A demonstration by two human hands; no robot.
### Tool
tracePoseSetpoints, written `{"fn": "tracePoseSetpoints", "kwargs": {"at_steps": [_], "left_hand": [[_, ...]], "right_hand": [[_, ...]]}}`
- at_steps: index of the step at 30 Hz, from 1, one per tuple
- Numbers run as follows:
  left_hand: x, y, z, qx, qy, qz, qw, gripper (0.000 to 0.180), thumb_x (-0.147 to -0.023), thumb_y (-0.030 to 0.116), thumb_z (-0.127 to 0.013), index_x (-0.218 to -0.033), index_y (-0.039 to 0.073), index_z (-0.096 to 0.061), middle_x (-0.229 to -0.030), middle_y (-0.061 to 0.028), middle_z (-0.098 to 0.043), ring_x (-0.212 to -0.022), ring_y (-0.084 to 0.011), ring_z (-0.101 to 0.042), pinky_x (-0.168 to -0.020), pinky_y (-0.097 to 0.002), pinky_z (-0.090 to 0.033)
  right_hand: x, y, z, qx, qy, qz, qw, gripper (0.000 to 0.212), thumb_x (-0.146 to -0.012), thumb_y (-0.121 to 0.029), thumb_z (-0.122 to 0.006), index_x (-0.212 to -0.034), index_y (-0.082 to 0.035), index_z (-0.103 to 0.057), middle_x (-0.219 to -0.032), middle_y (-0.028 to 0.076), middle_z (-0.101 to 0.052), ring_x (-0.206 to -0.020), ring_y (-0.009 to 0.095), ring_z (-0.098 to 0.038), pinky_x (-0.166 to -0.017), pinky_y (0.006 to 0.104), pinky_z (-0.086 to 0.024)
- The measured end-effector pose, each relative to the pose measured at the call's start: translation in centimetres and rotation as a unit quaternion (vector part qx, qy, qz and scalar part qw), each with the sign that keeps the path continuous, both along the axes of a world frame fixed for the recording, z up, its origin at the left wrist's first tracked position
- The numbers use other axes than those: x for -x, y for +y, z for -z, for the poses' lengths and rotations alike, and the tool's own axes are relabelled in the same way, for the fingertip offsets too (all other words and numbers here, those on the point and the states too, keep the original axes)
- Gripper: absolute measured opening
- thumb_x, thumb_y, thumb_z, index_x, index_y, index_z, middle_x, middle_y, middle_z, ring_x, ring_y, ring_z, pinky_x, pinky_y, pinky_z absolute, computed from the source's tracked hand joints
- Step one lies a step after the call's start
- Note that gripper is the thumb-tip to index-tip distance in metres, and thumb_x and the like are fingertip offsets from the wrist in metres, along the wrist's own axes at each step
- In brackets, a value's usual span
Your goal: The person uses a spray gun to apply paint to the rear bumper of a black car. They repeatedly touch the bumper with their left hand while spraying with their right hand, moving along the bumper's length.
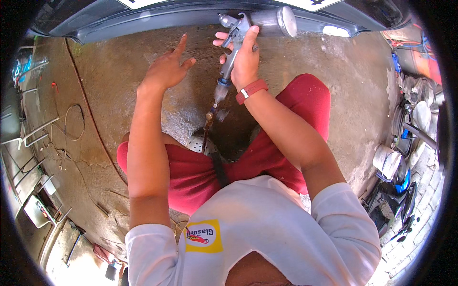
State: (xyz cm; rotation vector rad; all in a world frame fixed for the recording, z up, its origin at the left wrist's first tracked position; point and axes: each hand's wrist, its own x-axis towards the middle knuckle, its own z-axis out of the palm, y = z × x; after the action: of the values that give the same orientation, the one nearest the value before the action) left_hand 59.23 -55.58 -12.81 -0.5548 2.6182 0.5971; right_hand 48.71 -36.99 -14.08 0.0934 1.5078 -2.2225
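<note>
My right hand point(246, 64) is wrapped round the handle of a metal spray gun point(237, 33), thumb on the near side. The gun's silver cup point(273, 23) lies sideways toward the right, close to a dark vehicle panel point(181, 23). From the handle's lower end an air hose point(208, 125) with brass fittings drops between my knees. To the left of the gun, my left hand point(164, 69) is held out in the air with nothing in it. Its index finger points toward the panel and the thumb stands apart; the other fingers are partly hidden.
A long dark red hose point(86, 100) crosses the concrete floor point(109, 71) on the left, with thin loose cables point(78, 136) near it. Metal racks or chairs point(38, 209) stand along the left rim. At the right, a pile of assorted parts point(396, 190) lies beside a wall.
</note>
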Motion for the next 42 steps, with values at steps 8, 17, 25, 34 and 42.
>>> {"fn": "tracePoseSetpoints", "kwargs": {"at_steps": [8, 17, 25, 34, 42], "left_hand": [[0.1, -0.6, 0.4, -0.011, 0.002, 0.007, 1.000, 0.084, -0.109, 0.059, -0.054, -0.176, 0.032, -0.011, -0.163, -0.0274, -0.049, -0.149, -0.0481, -0.049, -0.122, -0.0557, -0.044], [1.7, 0.4, 0.2, -0.008, 0.003, 0.016, 1.000, 0.086, -0.108, 0.063, -0.052, -0.176, 0.032, -0.009, -0.165, -0.0263, -0.047, -0.153, -0.0459, -0.045, -0.126, -0.0540, -0.039], [3.1, 1.2, 2.4, 0.078, 0.027, -0.007, 0.997, 0.095, -0.106, 0.066, -0.054, -0.176, 0.020, -0.009, -0.159, -0.0358, -0.049, -0.151, -0.0477, -0.047, -0.124, -0.0565, -0.040], [8.4, 4.7, 1.3, 0.174, 0.037, -0.061, 0.982, 0.114, -0.100, 0.074, -0.057, -0.173, 0.000, -0.012, -0.107, -0.0339, -0.075, -0.097, -0.0453, -0.078, -0.084, -0.0556, -0.062], [16.9, 12.9, 2.9, 0.180, 0.114, -0.019, 0.977, 0.134, -0.094, 0.084, -0.056, -0.160, -0.025, -0.013, -0.099, -0.0330, -0.077, -0.093, -0.0441, -0.079, -0.079, -0.0524, -0.064]], "right_hand": [[-0.3, 1.0, 0.5, -0.016, -0.007, 0.028, 0.999, 0.078, -0.112, -0.072, -0.028, -0.135, -0.006, -0.063, -0.110, 0.018, -0.078, -0.091, 0.023, -0.077, -0.050, 0.0310, -0.052], [3.5, 5.3, -0.1, -0.047, 0.008, 0.115, 0.992, 0.087, -0.107, -0.081, -0.022, -0.138, -0.009, -0.059, -0.114, 0.016, -0.078, -0.095, 0.024, -0.076, -0.058, 0.0355, -0.050], [5.6, 8.1, -1.2, -0.031, 0.015, 0.212, 0.977, 0.078, -0.111, -0.074, -0.025, -0.133, -0.008, -0.061, -0.106, 0.014, -0.078, -0.089, 0.022, -0.074, -0.054, 0.0362, -0.050], [5.3, 9.6, -1.4, 0.004, -0.011, 0.197, 0.980, 0.078, -0.111, -0.073, -0.027, -0.135, -0.007, -0.061, -0.107, 0.015, -0.077, -0.091, 0.023, -0.075, -0.052, 0.0341, -0.051], [4.4, 10.7, -1.9, 0.023, -0.037, 0.189, 0.981, 0.075, -0.113, -0.070, -0.029, -0.136, -0.005, -0.059, -0.111, 0.017, -0.077, -0.091, 0.022, -0.075, -0.052, 0.0317, -0.052]]}}
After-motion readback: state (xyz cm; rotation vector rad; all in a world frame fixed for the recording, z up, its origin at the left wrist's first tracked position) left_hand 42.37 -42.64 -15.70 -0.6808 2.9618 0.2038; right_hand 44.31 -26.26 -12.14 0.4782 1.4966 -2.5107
